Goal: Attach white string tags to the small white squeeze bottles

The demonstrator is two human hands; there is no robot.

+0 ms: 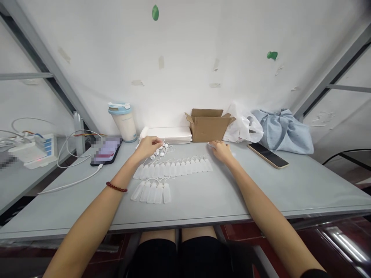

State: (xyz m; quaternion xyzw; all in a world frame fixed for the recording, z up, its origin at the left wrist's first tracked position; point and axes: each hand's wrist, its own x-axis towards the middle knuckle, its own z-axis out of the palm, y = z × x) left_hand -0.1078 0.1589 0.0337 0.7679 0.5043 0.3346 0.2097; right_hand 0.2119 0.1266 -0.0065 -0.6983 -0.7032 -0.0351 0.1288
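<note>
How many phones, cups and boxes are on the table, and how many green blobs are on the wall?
phones: 2
cup: 1
cardboard box: 1
green blobs: 2
Total: 6

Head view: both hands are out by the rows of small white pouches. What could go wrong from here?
The left hand rests at the pile of small white stringed pieces; loose strings could snag and drag neighbours. The short front row of translucent white pouches lies beside the left forearm, so drawing that arm back might sweep it askew. The right hand sits at the end of the long pouch row and could nudge it.
</note>
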